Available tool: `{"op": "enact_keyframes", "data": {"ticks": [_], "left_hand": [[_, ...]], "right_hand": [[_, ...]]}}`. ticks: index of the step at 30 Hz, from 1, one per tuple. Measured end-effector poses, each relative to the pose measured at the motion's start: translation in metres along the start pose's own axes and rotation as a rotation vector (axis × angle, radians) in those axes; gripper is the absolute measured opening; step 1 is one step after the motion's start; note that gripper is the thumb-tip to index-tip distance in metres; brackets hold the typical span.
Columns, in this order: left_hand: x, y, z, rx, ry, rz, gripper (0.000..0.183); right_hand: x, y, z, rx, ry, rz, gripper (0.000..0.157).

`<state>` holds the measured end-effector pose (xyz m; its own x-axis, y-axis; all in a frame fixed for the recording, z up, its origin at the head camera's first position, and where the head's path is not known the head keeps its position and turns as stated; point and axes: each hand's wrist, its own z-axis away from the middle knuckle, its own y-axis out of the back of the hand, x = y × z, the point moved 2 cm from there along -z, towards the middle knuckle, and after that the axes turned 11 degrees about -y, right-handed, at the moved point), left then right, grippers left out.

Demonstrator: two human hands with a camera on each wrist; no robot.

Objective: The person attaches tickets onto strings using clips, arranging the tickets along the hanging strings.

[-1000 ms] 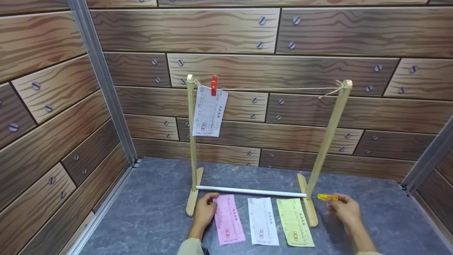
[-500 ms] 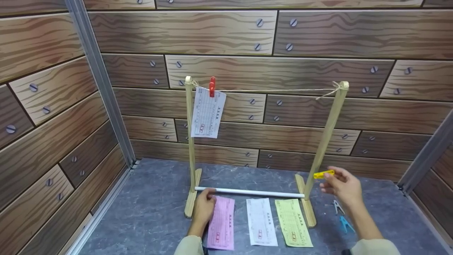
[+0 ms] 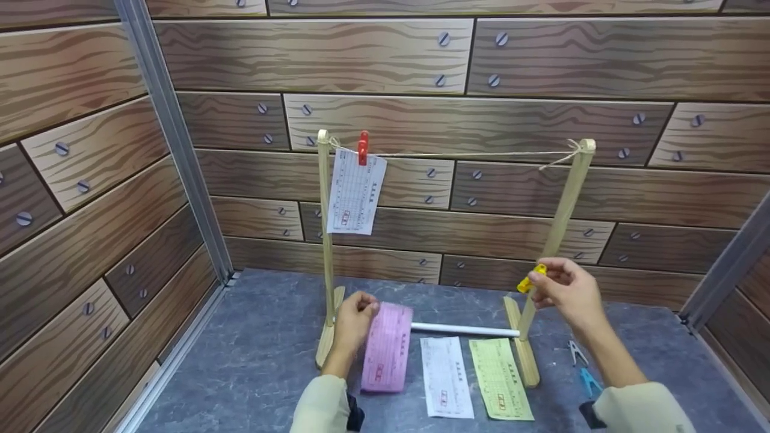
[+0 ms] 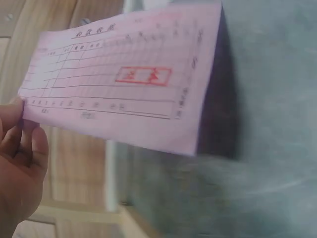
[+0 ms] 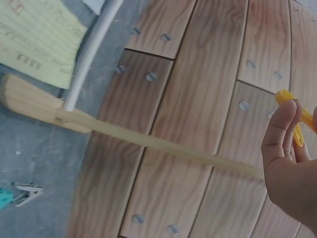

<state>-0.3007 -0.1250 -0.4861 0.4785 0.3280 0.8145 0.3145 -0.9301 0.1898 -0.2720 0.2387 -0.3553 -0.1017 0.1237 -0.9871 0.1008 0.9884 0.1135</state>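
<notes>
My left hand [image 3: 355, 319] pinches the top edge of a pink slip [image 3: 387, 347] and holds it lifted off the grey table; the left wrist view shows that pink slip [image 4: 124, 99] with a red stamp, held at its end by my fingers [image 4: 20, 144]. My right hand [image 3: 565, 288] pinches a yellow clothespin [image 3: 532, 278] in front of the right post of a wooden rack [image 3: 556, 234]; the yellow clothespin [image 5: 297, 121] also shows in the right wrist view. A white slip [image 3: 355, 192] hangs from the string under a red clothespin [image 3: 363, 146].
A white slip [image 3: 445, 376] and a yellow-green slip [image 3: 499, 377] lie flat in front of the rack's white bar [image 3: 466, 329]. A grey clothespin [image 3: 575, 352] and a blue clothespin [image 3: 588, 380] lie at the right. Wood-pattern walls enclose the table.
My left hand has lifted the pink slip's top end off the table. My right hand has risen with the yellow clothespin, from table level to the right post's lower part.
</notes>
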Motion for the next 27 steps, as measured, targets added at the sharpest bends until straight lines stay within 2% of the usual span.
{"op": "enact_keyframes", "data": {"ticks": [3, 8, 12, 19, 27], "left_hand": [[0.017, 0.000, -0.012, 0.005, -0.040, 0.018, 0.012], [0.047, 0.000, -0.035, 0.020, -0.139, 0.013, 0.008], [0.067, -0.001, -0.052, 0.049, -0.190, -0.010, 0.008], [0.091, -0.005, -0.075, 0.074, -0.249, -0.021, 0.010], [0.125, -0.007, -0.101, 0.058, -0.287, 0.000, 0.009]], "right_hand": [[-0.012, -0.005, 0.001, -0.047, 0.018, -0.022, 0.028], [-0.031, -0.015, 0.002, -0.143, 0.055, -0.158, 0.030], [-0.042, -0.023, 0.000, -0.176, 0.097, -0.222, 0.030], [-0.055, -0.033, -0.006, -0.178, 0.158, -0.218, 0.028], [-0.073, -0.044, -0.010, -0.203, 0.176, -0.129, 0.029]]}}
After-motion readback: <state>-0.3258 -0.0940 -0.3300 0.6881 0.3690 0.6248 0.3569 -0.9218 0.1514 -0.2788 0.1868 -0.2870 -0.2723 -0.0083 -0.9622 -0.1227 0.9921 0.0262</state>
